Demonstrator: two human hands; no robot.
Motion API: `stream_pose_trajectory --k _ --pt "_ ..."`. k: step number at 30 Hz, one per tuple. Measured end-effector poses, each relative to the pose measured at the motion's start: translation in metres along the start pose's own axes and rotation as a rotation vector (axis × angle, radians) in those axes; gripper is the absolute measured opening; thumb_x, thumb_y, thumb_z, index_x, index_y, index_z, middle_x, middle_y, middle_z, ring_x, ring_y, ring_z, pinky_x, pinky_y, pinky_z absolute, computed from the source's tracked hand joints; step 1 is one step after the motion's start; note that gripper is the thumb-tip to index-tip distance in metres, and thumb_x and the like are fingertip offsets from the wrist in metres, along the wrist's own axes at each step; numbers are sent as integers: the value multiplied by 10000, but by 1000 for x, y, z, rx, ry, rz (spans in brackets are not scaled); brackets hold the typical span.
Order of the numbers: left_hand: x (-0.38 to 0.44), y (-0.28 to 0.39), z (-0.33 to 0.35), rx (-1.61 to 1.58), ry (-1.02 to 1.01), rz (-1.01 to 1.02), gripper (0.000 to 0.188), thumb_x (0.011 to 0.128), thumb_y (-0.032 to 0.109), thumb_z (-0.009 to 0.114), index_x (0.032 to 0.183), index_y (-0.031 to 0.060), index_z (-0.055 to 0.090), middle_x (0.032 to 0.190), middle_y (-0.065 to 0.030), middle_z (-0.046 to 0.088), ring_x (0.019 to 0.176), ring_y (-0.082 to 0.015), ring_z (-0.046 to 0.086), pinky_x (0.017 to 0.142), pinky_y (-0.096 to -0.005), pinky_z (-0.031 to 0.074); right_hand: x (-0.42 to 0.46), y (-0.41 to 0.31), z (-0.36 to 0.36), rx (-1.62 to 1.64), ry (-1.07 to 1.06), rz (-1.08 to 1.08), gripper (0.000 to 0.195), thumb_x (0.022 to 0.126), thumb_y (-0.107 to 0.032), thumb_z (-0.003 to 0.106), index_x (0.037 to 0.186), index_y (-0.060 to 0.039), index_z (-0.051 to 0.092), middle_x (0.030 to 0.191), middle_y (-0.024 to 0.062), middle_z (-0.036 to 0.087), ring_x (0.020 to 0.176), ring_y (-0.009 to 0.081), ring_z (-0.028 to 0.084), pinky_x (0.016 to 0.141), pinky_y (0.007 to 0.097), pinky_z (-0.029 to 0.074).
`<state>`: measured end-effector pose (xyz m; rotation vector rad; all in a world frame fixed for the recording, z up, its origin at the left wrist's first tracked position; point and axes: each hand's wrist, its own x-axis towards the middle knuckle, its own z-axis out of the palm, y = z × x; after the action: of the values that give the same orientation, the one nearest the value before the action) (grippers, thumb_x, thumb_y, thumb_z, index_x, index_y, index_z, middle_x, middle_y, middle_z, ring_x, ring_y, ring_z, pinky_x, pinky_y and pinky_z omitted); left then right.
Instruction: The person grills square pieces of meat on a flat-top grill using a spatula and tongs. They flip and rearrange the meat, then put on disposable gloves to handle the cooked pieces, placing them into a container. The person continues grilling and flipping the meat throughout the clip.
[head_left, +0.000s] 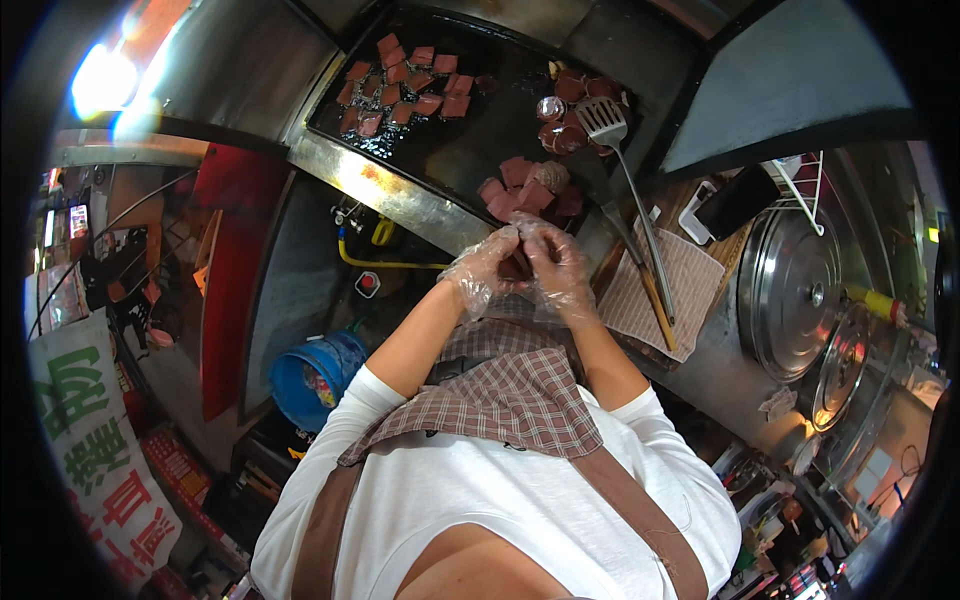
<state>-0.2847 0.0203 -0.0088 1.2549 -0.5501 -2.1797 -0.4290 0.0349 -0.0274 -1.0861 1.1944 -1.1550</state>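
Observation:
My left hand (484, 264) and my right hand (561, 271), both in thin clear plastic gloves, meet at the front edge of a flat steel griddle (495, 139). Their fingertips are close together. A dark reddish piece (514, 267) shows in the gap between them; whether either hand grips it is unclear. Just beyond my fingers lies a heap of pink, flat-cut slices (517, 196) with a pale, rough-textured ball (553, 176). Square reddish slices (390, 94) are spread in glistening oil at the far left. Round dark-red slices (562, 138) sit at the far right.
A slotted metal turner (602, 121) rests across the griddle's right edge. Beside it, a wooden-handled tool (654, 309) lies on a striped cloth (694, 281). Large steel lids (787, 292) stand farther right. A blue bucket (300, 379) and a yellow hose (375, 264) are at lower left.

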Motion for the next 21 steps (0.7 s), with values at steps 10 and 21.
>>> stream_pose_trajectory --k 10,21 --pt "80 8 -38 967 473 572 377 803 303 555 1091 66 500 847 -146 616 730 -326 591 677 -386 474 38 -3 -14 -148 465 151 405 813 -275 622 1111 -33 491 1044 102 559 929 187 536 823 315 421" --pt "75 26 -11 1199 530 569 406 813 265 574 1111 -1 504 982 -217 567 922 -339 566 818 -360 439 70 61 -43 -306 351 -184 392 815 -158 601 1151 20 506 1166 189 541 1065 270 542 904 338 418"
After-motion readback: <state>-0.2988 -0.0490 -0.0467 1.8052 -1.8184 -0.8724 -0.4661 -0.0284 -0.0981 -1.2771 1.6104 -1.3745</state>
